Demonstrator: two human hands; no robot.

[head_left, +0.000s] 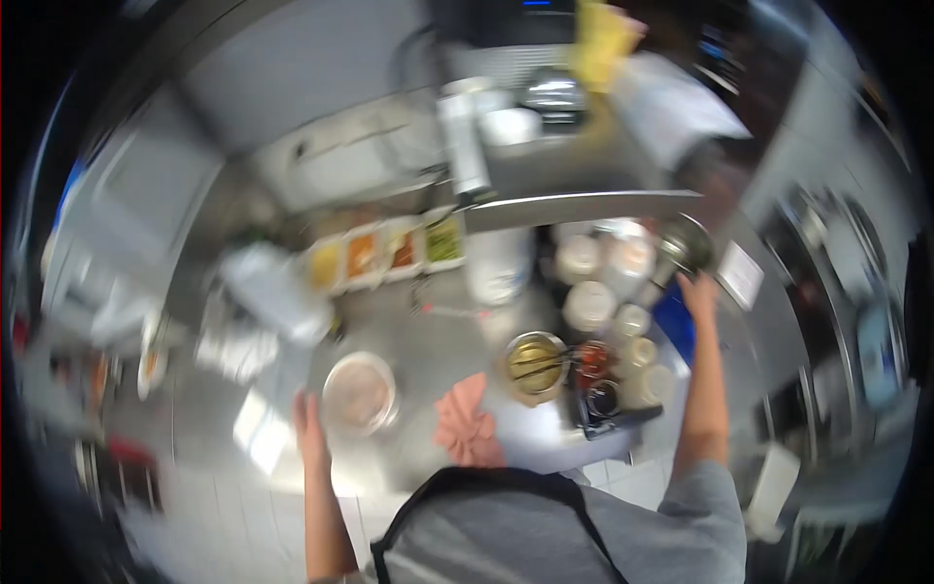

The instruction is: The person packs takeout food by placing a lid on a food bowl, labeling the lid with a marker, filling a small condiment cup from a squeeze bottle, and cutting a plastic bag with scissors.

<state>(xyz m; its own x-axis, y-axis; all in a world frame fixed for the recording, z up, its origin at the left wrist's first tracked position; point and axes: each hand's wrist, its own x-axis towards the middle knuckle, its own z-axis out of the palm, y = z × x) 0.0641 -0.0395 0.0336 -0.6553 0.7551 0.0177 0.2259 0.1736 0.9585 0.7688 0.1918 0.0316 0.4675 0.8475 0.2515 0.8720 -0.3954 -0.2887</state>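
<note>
My left hand (309, 428) is beside a round white tub (360, 392) with pale pinkish contents, its fingers stretched out and nothing in them. On the far right, my right hand (697, 294) reaches to a blue flat item (674, 329) and the near side of a round metal bowl (685, 241). Blur hides whether its fingers grip either one. A salmon-coloured cloth (465, 423) lies crumpled on the steel counter (443, 341). Right of it stands a metal bowl of yellowish liquid (535, 366) with dark utensils across it.
Several lidded tubs and bottles (590, 307) crowd the right side, with a dark rack (623, 420) in front. Small trays of chopped food (362, 258) line the back. A raised steel shelf (584, 206) juts over the counter. Plastic bags (277, 292) lie at left.
</note>
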